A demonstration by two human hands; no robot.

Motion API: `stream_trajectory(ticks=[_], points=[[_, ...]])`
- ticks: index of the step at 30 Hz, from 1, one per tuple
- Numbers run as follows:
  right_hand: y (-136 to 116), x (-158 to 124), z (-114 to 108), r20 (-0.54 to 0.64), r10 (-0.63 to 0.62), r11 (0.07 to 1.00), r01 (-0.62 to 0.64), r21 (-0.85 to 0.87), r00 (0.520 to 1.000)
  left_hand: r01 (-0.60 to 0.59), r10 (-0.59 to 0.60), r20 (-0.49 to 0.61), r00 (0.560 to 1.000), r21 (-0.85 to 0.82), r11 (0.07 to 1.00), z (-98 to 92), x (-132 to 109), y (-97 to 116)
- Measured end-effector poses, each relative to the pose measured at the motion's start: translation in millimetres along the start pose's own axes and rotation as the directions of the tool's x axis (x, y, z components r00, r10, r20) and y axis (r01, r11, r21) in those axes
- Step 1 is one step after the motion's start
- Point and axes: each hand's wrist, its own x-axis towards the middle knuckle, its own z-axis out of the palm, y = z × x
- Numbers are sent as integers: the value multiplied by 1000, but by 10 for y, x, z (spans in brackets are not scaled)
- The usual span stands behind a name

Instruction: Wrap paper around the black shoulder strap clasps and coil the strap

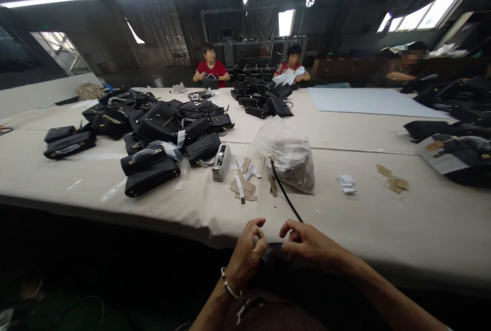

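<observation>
My left hand (247, 250), with a white bracelet at the wrist, is at the table's front edge with its fingers curled. My right hand (309, 243) faces it, its fingers bent inward. Between and below them is a dark item with a shiny, clear plastic-like part (273, 250), mostly hidden by the hands and shadow. What each hand pinches is too small or hidden to make out. A thin black strap (286, 194) with a gold-coloured clasp runs from beside a clear plastic bag (295, 159) of pale material down to behind my right hand.
A tape dispenser (221, 163) stands near brown and white paper strips (243, 182). Black handbags (153, 177) are piled at left, with more (261, 96) farther back and at right (466, 154). White slips (347, 184) and brown tags (395, 180) lie at right. Several people sit across the table.
</observation>
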Motion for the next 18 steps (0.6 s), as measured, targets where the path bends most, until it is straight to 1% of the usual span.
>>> stream_trajectory(ticks=[2,3,5,6,8,10,12,13,15,16,18], points=[[30,-82,-204,19,71,996,-72,55,997,40,-40,-57,998,6,999,-95,1,-96],[29,-118,-281,7,83,994,-83,69,997,58,-57,-69,996,4,998,-126,1,-133],[-20,-155,-333,-14,72,994,-70,80,997,74,-74,-49,996,-13,997,-131,5,-148],[-66,-150,-304,-20,55,995,-53,80,998,70,-71,-19,997,-34,997,-106,11,-118],[-182,-101,-169,-30,6,998,-4,58,1000,45,-39,59,997,-95,994,-21,28,-1],[-284,-29,-26,-48,-69,998,68,-16,996,12,10,126,992,-175,985,65,44,140],[-333,23,16,-42,-119,989,115,-97,992,18,24,166,986,-249,968,104,50,232],[-335,32,-20,-24,-123,985,119,-125,992,34,15,175,984,-274,961,97,47,243],[-317,16,-208,-8,-97,986,96,-134,995,62,-16,160,987,-288,956,35,25,190],[-310,-6,-349,-39,-92,987,86,-136,995,62,-25,134,991,-276,959,-14,6,129],[-336,-67,-681,-172,-117,982,88,-168,978,41,-30,50,998,-235,971,-121,-40,-45]])
